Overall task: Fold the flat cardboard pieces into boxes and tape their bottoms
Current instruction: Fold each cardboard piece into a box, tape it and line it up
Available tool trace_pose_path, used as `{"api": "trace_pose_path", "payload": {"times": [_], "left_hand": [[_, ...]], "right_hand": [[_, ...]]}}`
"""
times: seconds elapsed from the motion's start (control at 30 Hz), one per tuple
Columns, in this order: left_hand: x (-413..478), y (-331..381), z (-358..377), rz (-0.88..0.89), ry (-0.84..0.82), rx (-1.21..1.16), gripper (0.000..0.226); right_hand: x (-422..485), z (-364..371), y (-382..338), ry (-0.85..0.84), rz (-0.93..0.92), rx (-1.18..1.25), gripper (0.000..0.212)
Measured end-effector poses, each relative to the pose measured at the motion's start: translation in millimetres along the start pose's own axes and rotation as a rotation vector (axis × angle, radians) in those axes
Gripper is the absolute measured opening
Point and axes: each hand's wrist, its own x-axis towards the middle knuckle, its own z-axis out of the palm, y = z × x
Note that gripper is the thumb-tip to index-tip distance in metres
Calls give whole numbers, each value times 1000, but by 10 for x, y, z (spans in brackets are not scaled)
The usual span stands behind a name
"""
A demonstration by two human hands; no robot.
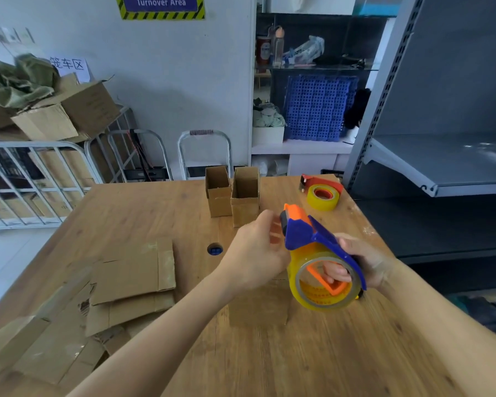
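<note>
Right hand [364, 262] grips the dispenser [301, 236] by its handle, fingers curled through the roll's core. It is held off the table [355, 353], lower centre-right of frame. Left hand [255, 250] is at the dispenser's head, fingers bent toward the cutter end. Blur there: cannot tell whether it pinches the tape end or only touches the head. Box [255, 308] stands on the table directly under both hands, centre of frame. Flats [132, 273] are stacked at lower left, well apart from the box. Two open boxes [231, 196] stand upright at upper centre, side by side, with a spare dispenser [322, 193] near them toward the upper right. Risks, as judged: nothing holds the box, so a first press of tape could slide or tip it. Loose bottom flaps could spring open and leave a gap in the seam. A free tape end could fold back on itself or stick to the fingers. Fingers close to the cutter could get nicked. Hidden: the box's upper face is covered by the left hand and wrist, so flap state and any tape on it are unknown. Its colour merges with the table, edges faint. The nearest flats are cut off by the lower left frame edge.
</note>
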Motion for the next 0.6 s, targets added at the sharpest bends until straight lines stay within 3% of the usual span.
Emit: {"api": "trace_pose_path", "payload": {"times": [0.13,0.27,0.47,0.6], "left_hand": [[17,-102,-60,-226,-138,-413,67],[-35,-128,-166,-333,-213,-833,54],[-97,-27,83,-234,-84,-165,64],[-101,-105,167,-189,-49,-149,42]], "right_hand": [[-33,-18,49,-66,-21,126,46],[-93,-61,56,-141,-55,259,40],[-95,76,90,52,-15,162,36],[-66,171,79,86,-16,171,36]]}}
